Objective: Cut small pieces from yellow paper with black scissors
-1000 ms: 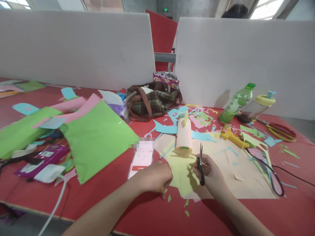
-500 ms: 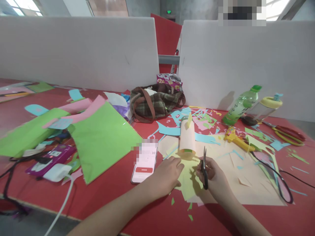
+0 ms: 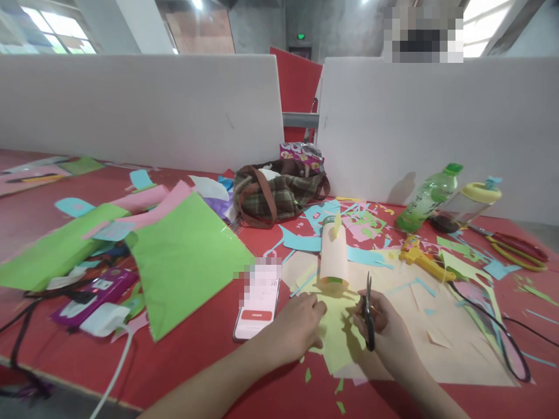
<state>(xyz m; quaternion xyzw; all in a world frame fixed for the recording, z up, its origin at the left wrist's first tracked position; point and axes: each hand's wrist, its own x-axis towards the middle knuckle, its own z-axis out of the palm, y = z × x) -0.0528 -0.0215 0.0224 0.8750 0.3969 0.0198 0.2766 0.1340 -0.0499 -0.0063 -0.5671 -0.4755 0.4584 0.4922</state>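
My right hand (image 3: 391,331) grips small black scissors (image 3: 369,311), blades pointing up and away from me. My left hand (image 3: 299,326) rests with curled fingers on the left edge of a pale yellow paper sheet (image 3: 334,331) lying on the red table (image 3: 183,355). The scissors stand at the sheet's right side. Just beyond the sheet lies a peach paper-wrapped tube (image 3: 333,256) with a green rim. A larger peach sheet (image 3: 441,314) lies under my right hand.
A phone (image 3: 258,301) lies left of my left hand. Green paper (image 3: 187,256), a plaid bag (image 3: 277,195), a yellow glue gun (image 3: 419,256) with black cord, a green bottle (image 3: 428,195), red-and-yellow scissors (image 3: 515,247) and paper scraps lie about. White partitions (image 3: 144,110) stand behind.
My left hand moved forward onto the yellow sheet, toward the tube. The right hand kept hold of the scissors. The view tilted up slightly.
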